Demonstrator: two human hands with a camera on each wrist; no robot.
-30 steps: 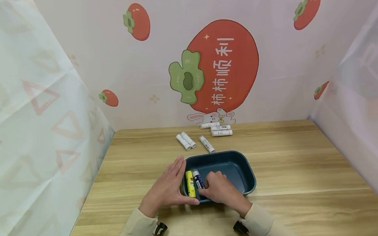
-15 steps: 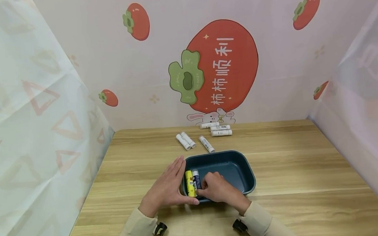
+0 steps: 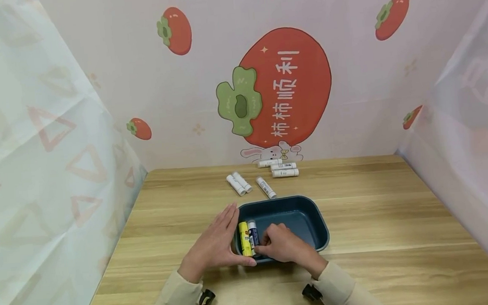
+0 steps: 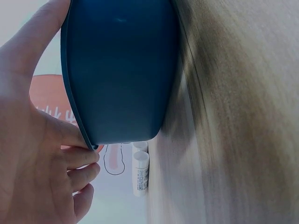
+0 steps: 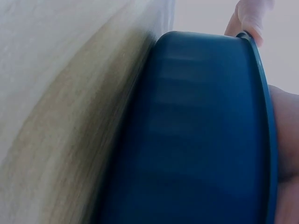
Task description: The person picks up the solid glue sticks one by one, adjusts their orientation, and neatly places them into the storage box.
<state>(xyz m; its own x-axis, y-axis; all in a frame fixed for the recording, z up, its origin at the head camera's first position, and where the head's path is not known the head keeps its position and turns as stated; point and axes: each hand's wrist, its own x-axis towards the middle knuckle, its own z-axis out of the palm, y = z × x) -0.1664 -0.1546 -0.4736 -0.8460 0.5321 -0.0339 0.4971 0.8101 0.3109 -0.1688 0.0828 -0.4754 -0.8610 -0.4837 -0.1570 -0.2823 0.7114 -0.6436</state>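
A yellow glue stick [image 3: 245,240] lies lengthwise at the left end of a dark teal tray [image 3: 304,202]. Beside it, on its right, is a navy glue stick [image 3: 254,233] with a pale end. My left hand [image 3: 216,242] spans the tray's left end with fairly straight fingers, thumb along the front rim and fingertips at the back left rim. Inside the tray, my right hand [image 3: 286,244] has curled fingers at the navy stick's near end and right side, with the thumb tip touching it. The wrist views show mostly the tray's outer wall [image 4: 121,70], and neither stick appears there.
Behind the tray, a white tube pair [image 3: 238,183] and a single white tube [image 3: 266,188] lie on the wooden table [image 3: 379,209]. More white tubes [image 3: 284,173] lie near the back wall. Printed sheets [image 3: 78,159] stand at the sides and back.
The navy glue stick was tilted with its near end to the right; it now lies straighter, alongside the yellow one. My right fingers shifted slightly left with it, and my left hand stayed put.
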